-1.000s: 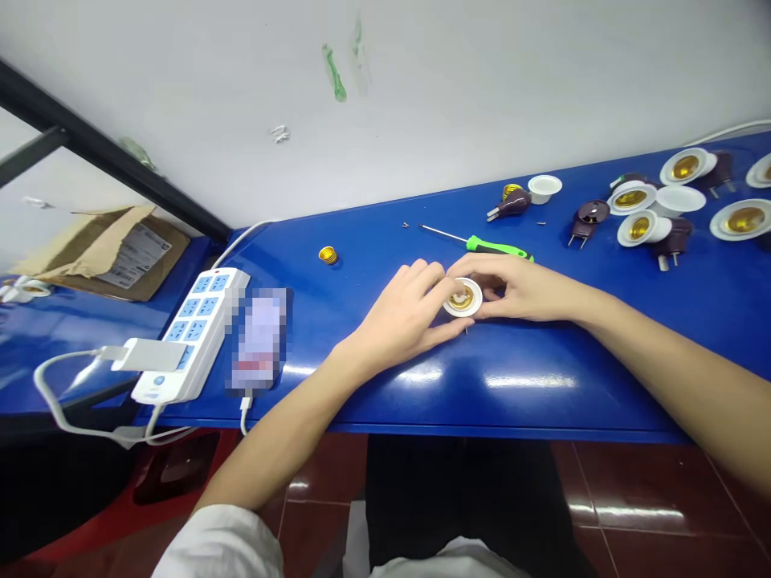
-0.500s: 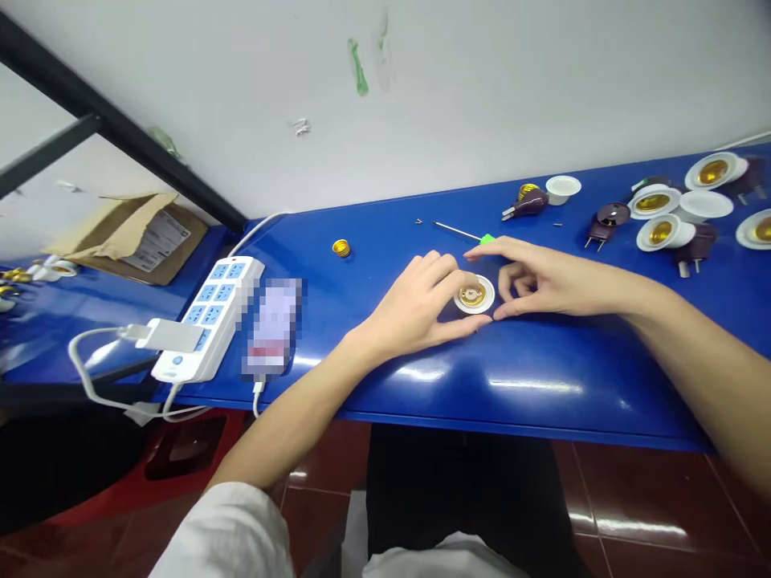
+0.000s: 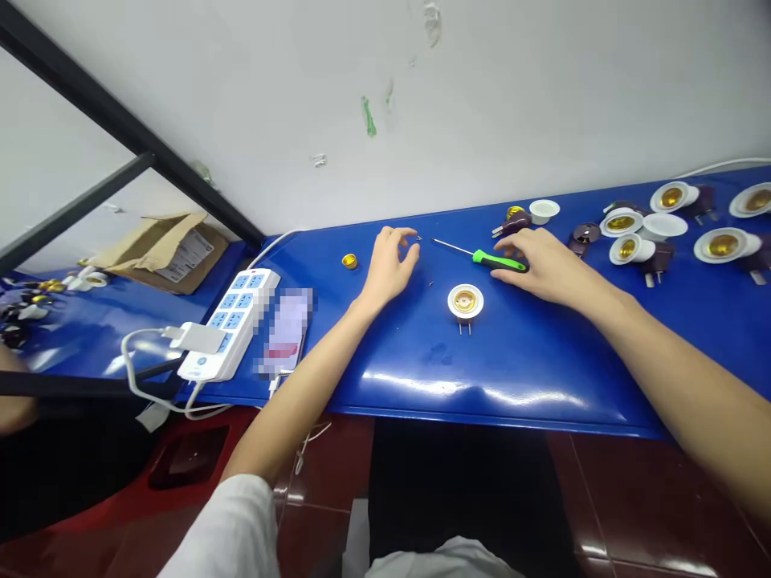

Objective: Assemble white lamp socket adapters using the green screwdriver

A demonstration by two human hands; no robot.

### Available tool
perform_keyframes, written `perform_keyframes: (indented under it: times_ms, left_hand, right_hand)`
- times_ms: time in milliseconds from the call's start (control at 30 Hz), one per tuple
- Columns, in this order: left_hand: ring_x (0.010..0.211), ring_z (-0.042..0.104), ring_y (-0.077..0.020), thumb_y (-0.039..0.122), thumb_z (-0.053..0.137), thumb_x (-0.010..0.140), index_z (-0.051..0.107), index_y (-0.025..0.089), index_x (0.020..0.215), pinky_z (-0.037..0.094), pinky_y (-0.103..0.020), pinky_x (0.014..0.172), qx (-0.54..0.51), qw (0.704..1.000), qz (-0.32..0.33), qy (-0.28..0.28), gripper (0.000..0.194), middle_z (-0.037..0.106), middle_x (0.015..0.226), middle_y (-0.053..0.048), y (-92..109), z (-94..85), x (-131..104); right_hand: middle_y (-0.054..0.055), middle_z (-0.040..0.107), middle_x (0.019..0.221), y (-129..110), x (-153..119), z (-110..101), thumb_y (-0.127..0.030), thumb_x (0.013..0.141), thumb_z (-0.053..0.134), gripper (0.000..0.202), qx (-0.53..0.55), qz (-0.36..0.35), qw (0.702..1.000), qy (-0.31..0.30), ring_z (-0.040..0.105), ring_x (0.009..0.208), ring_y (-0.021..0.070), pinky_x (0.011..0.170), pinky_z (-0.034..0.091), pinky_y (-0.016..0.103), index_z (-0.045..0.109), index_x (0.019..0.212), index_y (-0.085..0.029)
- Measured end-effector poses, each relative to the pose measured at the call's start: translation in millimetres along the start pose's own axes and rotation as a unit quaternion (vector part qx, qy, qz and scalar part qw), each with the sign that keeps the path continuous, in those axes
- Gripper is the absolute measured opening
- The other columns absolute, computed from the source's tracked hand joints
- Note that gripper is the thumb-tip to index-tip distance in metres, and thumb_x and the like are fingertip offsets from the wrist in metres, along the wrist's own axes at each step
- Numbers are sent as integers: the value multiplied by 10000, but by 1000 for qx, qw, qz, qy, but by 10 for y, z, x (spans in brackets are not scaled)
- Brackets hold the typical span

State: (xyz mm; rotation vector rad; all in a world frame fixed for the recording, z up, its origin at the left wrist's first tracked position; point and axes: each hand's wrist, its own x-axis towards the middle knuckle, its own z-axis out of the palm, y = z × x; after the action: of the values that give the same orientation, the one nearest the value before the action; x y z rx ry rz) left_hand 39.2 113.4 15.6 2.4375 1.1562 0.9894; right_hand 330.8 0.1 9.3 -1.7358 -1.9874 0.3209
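Note:
My left hand is over the blue table with thumb and index finger apart. Its index fingertip is close to a few tiny screws. My right hand has thumb and fingers spread on either side of the green-and-black handle of a screwdriver, whose shaft points left. Whether the fingers touch the handle is hard to see. Between and below the hands stands a white lamp socket with a gold threaded inside and two plug pins toward me. Another small screw lies left of it.
A gold threaded shell lies left of my left hand. Several lamp sockets with brown plugs crowd the right side. A power strip with a white charger and a phone occupy the left. A cardboard box sits beyond the black frame.
Both hands have let go of the lamp socket, which stays on the table. My left hand moved up-left to the screws; my right hand moved to the screwdriver handle. The view shifted slightly.

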Motion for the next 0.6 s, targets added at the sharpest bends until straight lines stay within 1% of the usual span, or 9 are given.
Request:
perform_keyframes:
  times_ms: [33, 100, 133, 200, 267, 300, 433, 500, 600]
  left_hand:
    - [1059, 655, -212, 173, 672, 1006, 710, 208, 1241, 538, -371, 1039, 24, 999, -2, -27, 240, 677, 1124, -77, -67, 24, 106]
    - [1215, 636, -254, 117, 642, 1004, 730, 180, 1257, 519, -391, 1103, 45, 996, -16, -75, 276, 677, 1240, -124, -171, 73, 292]
    - [1237, 629, -262, 113, 637, 1005, 739, 174, 1254, 512, -399, 1119, 47, 994, -31, -92, 276, 675, 1260, -132, -208, 98, 361]
    - [1209, 629, -260, 145, 633, 1020, 761, 179, 1215, 503, -411, 1129, 45, 992, -46, -108, 235, 682, 1241, -124, -257, 147, 436]
    - [1175, 621, -256, 188, 631, 1035, 774, 182, 1178, 490, -418, 1134, 44, 992, -41, -110, 203, 689, 1214, -116, -286, 189, 440]
    - [1168, 614, -256, 198, 632, 1036, 778, 182, 1165, 481, -418, 1136, 44, 993, -33, -108, 195, 691, 1208, -115, -298, 206, 426]
    - [1140, 602, -251, 201, 661, 1016, 775, 190, 1100, 469, -406, 1109, 37, 994, -6, -101, 142, 697, 1174, -102, -337, 241, 376]
    - [1110, 609, -250, 201, 674, 1006, 767, 195, 1059, 479, -410, 1088, 35, 995, -8, -97, 108, 708, 1148, -95, -352, 241, 375]
    - [1077, 630, -254, 173, 671, 997, 758, 200, 1005, 498, -427, 1074, 37, 995, -12, -89, 92, 734, 1111, -88, -365, 233, 387]
  right_hand:
    - [156, 720, 1165, 3, 2, 11, -537, 863, 681, 551, -8, 7, 1000, -8, 653, 1175, 364, 1039, 549, 555, 734, 1284, -187]
    - [169, 710, 1176, 1, -1, 18, -512, 883, 646, 543, -16, 13, 1000, -10, 655, 1180, 365, 1052, 548, 559, 732, 1301, -176]
    - [177, 703, 1189, 0, -4, 19, -502, 892, 628, 536, -16, 11, 1000, -9, 654, 1188, 364, 1069, 544, 564, 735, 1296, -167]
    - [186, 688, 1215, 2, -15, 21, -486, 915, 579, 524, -10, 8, 1000, -14, 661, 1180, 351, 1094, 542, 564, 743, 1287, -155]
    - [184, 671, 1241, 9, -30, 12, -471, 942, 527, 510, 2, 11, 1000, -12, 670, 1152, 327, 1097, 552, 551, 746, 1282, -161]
    - [179, 664, 1252, 12, -39, -2, -459, 952, 511, 495, 9, 14, 1000, 0, 670, 1150, 316, 1100, 556, 540, 747, 1275, -168]
    - [172, 645, 1277, -16, -63, -138, -421, 959, 532, 446, 39, 42, 995, 77, 642, 1228, 306, 1174, 527, 517, 739, 1274, -183]
    - [172, 632, 1308, -64, -61, -226, -393, 959, 553, 447, 58, 83, 990, 99, 671, 1145, 276, 1162, 535, 509, 725, 1307, -172]
    - [158, 593, 1415, -163, -47, -320, -351, 971, 590, 401, 110, 160, 973, 121, 695, 914, 175, 1023, 601, 435, 709, 1310, -172]
